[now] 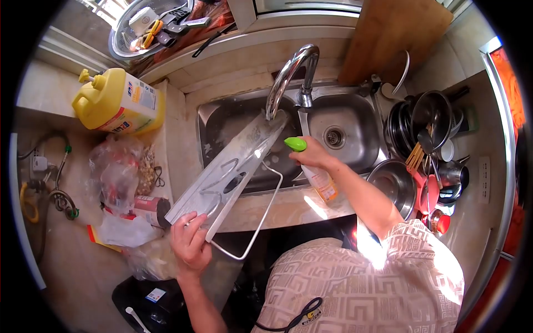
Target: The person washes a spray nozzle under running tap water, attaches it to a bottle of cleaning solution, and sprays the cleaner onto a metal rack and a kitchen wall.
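Note:
My left hand (192, 244) is closed on the lower end of a long, shiny metal panel (214, 180), fingers over its edge. The panel is tilted across the double sink (208, 119), its far end under the chrome faucet (292, 72). Along its right side runs a bent white rod (261, 217); how the two are joined I cannot make out. Over the sink's front edge, my right hand (312, 154) grips a spray bottle (320, 183) with a green head and orange liquid low in it. The green head points left, toward the panel.
At left stand a yellow jug (119, 100) with a pump and several plastic bags (119, 172). Pans (430, 116), a metal bowl (393, 186) and utensils crowd the right counter. A wooden board (391, 39) leans behind the sink; a colander (119, 41) sits on the sill.

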`<state>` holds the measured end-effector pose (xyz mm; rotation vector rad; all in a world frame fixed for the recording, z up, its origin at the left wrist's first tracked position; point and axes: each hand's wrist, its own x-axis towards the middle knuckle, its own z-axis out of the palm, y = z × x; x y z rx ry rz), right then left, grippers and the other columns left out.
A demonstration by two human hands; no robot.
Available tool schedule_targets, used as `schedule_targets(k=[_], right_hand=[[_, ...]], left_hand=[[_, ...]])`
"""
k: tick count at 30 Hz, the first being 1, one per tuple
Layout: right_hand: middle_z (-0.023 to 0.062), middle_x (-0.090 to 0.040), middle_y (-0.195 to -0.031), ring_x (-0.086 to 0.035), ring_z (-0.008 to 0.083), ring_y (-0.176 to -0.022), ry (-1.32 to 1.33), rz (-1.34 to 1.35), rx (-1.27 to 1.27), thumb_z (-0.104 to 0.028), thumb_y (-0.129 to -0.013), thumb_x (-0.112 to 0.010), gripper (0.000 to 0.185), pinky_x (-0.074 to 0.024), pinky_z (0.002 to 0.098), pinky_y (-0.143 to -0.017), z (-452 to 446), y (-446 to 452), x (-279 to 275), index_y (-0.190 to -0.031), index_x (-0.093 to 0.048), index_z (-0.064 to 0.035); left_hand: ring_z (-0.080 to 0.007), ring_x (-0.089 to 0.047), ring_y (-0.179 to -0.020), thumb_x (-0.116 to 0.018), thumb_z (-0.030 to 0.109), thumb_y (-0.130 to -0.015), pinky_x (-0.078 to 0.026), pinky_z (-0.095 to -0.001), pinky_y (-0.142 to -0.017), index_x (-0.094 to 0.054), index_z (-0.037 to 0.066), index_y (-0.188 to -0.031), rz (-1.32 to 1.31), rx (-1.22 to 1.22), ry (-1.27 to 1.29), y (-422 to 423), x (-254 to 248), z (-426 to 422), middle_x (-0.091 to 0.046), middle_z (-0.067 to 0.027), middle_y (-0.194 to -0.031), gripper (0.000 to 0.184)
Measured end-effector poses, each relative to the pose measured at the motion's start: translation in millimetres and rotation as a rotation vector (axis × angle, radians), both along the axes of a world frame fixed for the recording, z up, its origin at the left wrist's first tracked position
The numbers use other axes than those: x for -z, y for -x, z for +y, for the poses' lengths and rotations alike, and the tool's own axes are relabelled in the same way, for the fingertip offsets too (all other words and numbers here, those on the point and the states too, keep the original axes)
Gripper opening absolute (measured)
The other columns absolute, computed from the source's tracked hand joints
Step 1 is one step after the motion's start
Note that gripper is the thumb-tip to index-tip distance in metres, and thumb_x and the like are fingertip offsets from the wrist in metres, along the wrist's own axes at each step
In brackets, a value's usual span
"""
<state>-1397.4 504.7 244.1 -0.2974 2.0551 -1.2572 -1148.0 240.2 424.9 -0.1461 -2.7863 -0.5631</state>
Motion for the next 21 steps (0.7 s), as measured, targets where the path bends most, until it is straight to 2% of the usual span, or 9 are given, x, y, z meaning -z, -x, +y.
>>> schedule_targets(k=[1, 5, 7, 10, 14, 16, 19, 20, 21], right_hand=[[0.0035, -0.062, -0.070, -0.062, 0.0128, -0.060, -0.014, 0.020, -0.041, -0.010, -0.078, -0.068, 0.017, -0.0493, 0.0288, -0.058, 0, 2, -1, -0.090, -0.060, -0.0015], [0.0056, -0.063, -0.069, -0.063, 0.0141, -0.059, -0.030, 0.042, -0.122, -0.013, -0.077, -0.068, 0.019, -0.0500, 0.0305, -0.059, -15, 9, -2, -0.090, -0.061, -0.0013], [0.0117, -0.067, -0.066, -0.069, 0.0272, -0.070, -0.130, 0.107, -0.156, -0.019, -0.068, -0.067, 0.018, -0.0533, 0.0379, -0.069, -26, 12, 0, -0.079, -0.065, -0.0051], [0.0133, -0.068, -0.068, -0.069, 0.0299, -0.075, -0.169, 0.048, -0.187, -0.022, -0.067, -0.067, 0.023, -0.0538, 0.0398, -0.073, -45, 21, 9, -0.083, -0.068, -0.0050], [0.0139, -0.069, -0.073, -0.069, 0.0295, -0.079, -0.305, 0.142, -0.162, -0.023, -0.066, -0.068, 0.026, -0.0542, 0.0392, -0.076, -63, 37, 36, -0.085, -0.069, -0.0048], [0.0168, -0.070, -0.083, -0.069, 0.0308, -0.085, -0.355, 0.096, -0.132, -0.025, -0.067, -0.069, 0.030, -0.0538, 0.0392, -0.079, -66, 41, 36, -0.088, -0.070, -0.0042], [0.0204, -0.070, -0.092, -0.068, 0.0329, -0.090, -0.205, 0.032, -0.166, -0.029, -0.067, -0.070, 0.036, -0.0528, 0.0399, -0.083, -63, 44, 28, -0.092, -0.070, -0.0038], [0.0204, -0.070, -0.092, -0.068, 0.0329, -0.090, -0.208, 0.034, -0.170, -0.029, -0.067, -0.070, 0.036, -0.0528, 0.0399, -0.083, -63, 44, 26, -0.092, -0.070, -0.0038], [0.0156, -0.069, -0.083, -0.068, 0.0270, -0.080, -0.191, 0.107, -0.127, -0.027, -0.069, -0.072, 0.034, -0.0534, 0.0366, -0.076, -63, 44, 31, -0.093, -0.068, -0.0029]], left_hand=[[-0.0336, -0.058, -0.109, -0.060, -0.002, -0.066, -0.046, -0.0514, -0.094, -0.061, 0.001, -0.079, -0.022, 0.029, 0.176, -4, 1, 2, -0.065, -0.0101, -0.112, 0.014], [-0.0317, -0.054, -0.116, -0.058, 0.003, -0.074, -0.039, -0.0534, -0.103, -0.068, 0.004, -0.086, 0.022, -0.003, 0.318, -21, 26, -2, -0.063, -0.0079, -0.120, 0.015], [-0.0314, -0.054, -0.117, -0.058, 0.004, -0.075, -0.039, -0.0532, -0.103, -0.068, 0.005, -0.087, 0.001, -0.026, 0.342, -31, 36, -11, -0.062, -0.0077, -0.121, 0.015], [-0.0312, -0.053, -0.118, -0.059, 0.002, -0.075, -0.038, -0.0531, -0.103, -0.069, 0.008, -0.089, -0.068, -0.066, 0.368, -46, 53, -22, -0.061, -0.0079, -0.124, 0.018], [-0.0318, -0.052, -0.119, -0.058, 0.000, -0.073, -0.037, -0.0523, -0.103, -0.068, 0.008, -0.092, -0.129, -0.110, 0.350, -56, 71, -28, -0.059, -0.0083, -0.127, 0.022], [-0.0313, -0.052, -0.118, -0.058, 0.002, -0.076, -0.038, -0.0507, -0.102, -0.069, 0.007, -0.092, -0.122, -0.122, 0.366, -54, 67, -24, -0.060, -0.0084, -0.126, 0.020], [-0.0313, -0.053, -0.117, -0.057, 0.003, -0.078, -0.039, -0.0484, -0.101, -0.068, 0.006, -0.090, -0.116, -0.162, 0.376, -52, 63, -22, -0.061, -0.0088, -0.126, 0.016], [-0.0318, -0.053, -0.117, -0.058, 0.002, -0.077, -0.039, -0.0478, -0.101, -0.067, 0.004, -0.089, -0.119, -0.187, 0.366, -52, 63, -21, -0.060, -0.0091, -0.126, 0.015], [-0.0318, -0.053, -0.117, -0.058, 0.002, -0.077, -0.039, -0.0478, -0.101, -0.067, 0.004, -0.089, -0.119, -0.192, 0.365, -52, 64, -21, -0.060, -0.0091, -0.126, 0.015]])
